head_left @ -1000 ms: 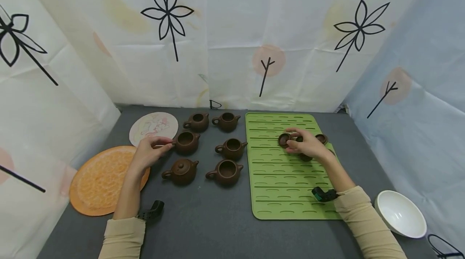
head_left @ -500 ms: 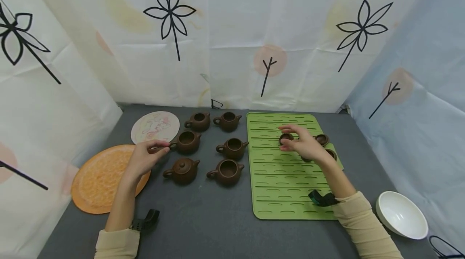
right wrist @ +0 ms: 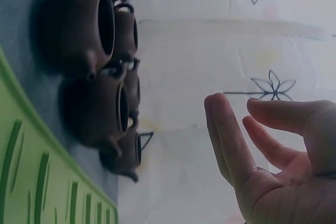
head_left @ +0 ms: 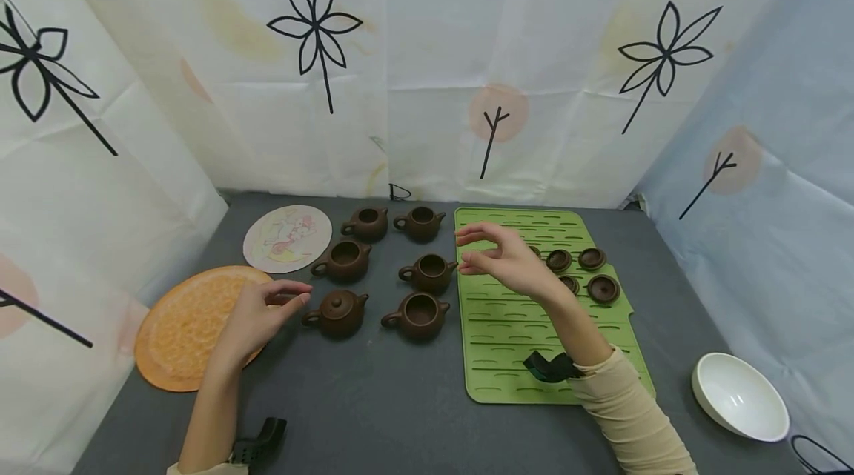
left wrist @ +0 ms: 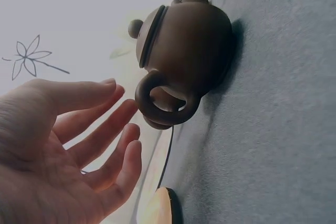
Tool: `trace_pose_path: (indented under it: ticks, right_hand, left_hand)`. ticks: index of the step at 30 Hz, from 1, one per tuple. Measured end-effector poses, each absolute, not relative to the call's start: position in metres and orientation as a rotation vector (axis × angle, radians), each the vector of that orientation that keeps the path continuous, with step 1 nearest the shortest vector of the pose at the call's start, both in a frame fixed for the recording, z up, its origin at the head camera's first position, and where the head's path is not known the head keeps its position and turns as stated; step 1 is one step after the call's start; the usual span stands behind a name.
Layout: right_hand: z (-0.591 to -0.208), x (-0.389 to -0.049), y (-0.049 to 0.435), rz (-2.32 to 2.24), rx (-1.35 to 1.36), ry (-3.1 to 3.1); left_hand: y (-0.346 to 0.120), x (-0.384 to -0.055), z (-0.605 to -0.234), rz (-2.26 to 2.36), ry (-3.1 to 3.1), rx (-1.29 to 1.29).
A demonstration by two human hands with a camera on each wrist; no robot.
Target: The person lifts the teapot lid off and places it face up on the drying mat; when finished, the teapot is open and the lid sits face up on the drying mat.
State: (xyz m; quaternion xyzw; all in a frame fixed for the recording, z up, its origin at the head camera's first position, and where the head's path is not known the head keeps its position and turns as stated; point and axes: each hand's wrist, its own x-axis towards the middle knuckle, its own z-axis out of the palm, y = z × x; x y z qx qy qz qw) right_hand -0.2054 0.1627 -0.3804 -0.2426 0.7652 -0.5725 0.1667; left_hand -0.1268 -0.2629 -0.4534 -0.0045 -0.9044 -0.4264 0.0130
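Note:
My left hand [head_left: 256, 316], its fingers loosely bent and holding nothing, is beside the lidded brown teapot [head_left: 342, 312]. In the left wrist view its fingertips [left wrist: 128, 109] come right up to the teapot's ring handle [left wrist: 144, 100]. Over the left part of the green mat [head_left: 497, 338] hovers my right hand [head_left: 507, 261], thumb and fingers apart with nothing between them. It points at the lidless teapots, the nearest being the middle one [head_left: 430, 273]. Several small brown lids [head_left: 603, 289] lie on the mat's far right part, some partly hidden behind the right hand and forearm.
More lidless teapots [head_left: 419, 316] stand in two columns on the dark table. Left of them lie an orange round mat [head_left: 180, 334] and a pale printed disc [head_left: 287, 238]. A white bowl [head_left: 740, 397] sits at the right edge. Patterned cloth [head_left: 427, 52] surrounds the table.
My left hand has come away from the handle of a lidless teapot and moved nearer the lidded one. My right hand has left the lids on the mat and moved left, empty.

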Motion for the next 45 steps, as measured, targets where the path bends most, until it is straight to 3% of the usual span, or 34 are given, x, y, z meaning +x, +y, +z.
trace_pose_path:
  ticks: [13, 25, 45]
  right_hand:
    - [-0.392, -0.196, 0.080, -1.725, -0.826, 1.985]
    - [-0.433, -0.193, 0.003, -1.640, -0.812, 1.848]
    - [-0.451, -0.193, -0.024, -1.545, -0.746, 1.965]
  left_hand:
    - [-0.259, -0.113, -0.466, -1.393, -2.840, 0.037]
    - [-0.257, -0.112, -0.471, -1.417, -2.818, 0.059]
    - [-0.256, -0.110, -0.472, -1.445, -2.796, 0.081]
